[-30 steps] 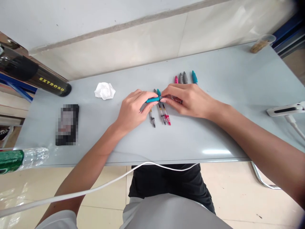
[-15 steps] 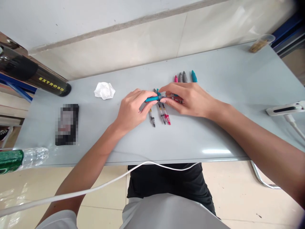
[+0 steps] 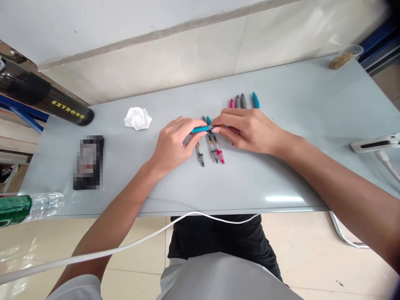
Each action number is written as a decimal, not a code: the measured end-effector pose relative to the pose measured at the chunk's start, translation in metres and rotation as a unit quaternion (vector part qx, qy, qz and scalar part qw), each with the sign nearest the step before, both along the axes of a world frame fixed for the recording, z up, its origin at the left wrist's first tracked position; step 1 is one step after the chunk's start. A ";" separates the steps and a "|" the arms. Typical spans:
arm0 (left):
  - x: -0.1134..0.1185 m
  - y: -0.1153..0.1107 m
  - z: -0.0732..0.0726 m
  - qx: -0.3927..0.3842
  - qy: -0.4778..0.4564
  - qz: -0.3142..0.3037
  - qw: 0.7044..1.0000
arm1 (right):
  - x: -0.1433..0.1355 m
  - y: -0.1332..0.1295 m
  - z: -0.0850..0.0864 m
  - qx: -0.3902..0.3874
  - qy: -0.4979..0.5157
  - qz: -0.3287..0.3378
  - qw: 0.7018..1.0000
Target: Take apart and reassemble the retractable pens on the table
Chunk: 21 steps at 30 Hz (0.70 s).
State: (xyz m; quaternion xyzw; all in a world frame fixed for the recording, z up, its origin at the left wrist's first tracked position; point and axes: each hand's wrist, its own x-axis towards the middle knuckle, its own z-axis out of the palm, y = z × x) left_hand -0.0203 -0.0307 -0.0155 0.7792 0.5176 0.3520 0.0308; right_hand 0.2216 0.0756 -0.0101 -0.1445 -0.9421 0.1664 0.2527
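Observation:
Both hands meet just above the table over a teal pen (image 3: 199, 129). My left hand (image 3: 173, 139) pinches its teal front section between thumb and fingers, the tip pointing left. My right hand (image 3: 246, 128) is closed on the pen's thin rear part, most of which the fingers hide. Beneath the hands lie several clear-barrelled pens, among them a black one (image 3: 200, 157) and a pink-ended one (image 3: 220, 156). Past my right hand, a pink pen part (image 3: 231, 103), two grey ones (image 3: 243, 101) and a teal one (image 3: 256, 100) stick out, partly covered.
Crumpled white tissue (image 3: 137, 118) and a blurred dark packet (image 3: 89, 162) lie on the left. A dark bottle (image 3: 62, 104) and a green-labelled bottle (image 3: 31, 208) are at the left edge. A plastic cup (image 3: 345, 57) stands back right, a white device (image 3: 375, 143) at right. A white cable (image 3: 140, 234) crosses in front.
My right hand's fingertips have come closer to the teal section, and less of the thin part shows between the hands. My left hand keeps its hold.

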 end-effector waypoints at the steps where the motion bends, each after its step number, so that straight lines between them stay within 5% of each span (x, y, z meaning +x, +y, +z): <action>1: 0.000 0.000 0.001 -0.001 0.000 -0.001 1.000 | 0.000 0.000 0.000 0.001 -0.003 0.001 1.000; 21: -0.001 0.002 -0.004 0.014 -0.012 -0.021 1.000 | -0.001 0.001 -0.004 -0.014 0.011 0.000 1.000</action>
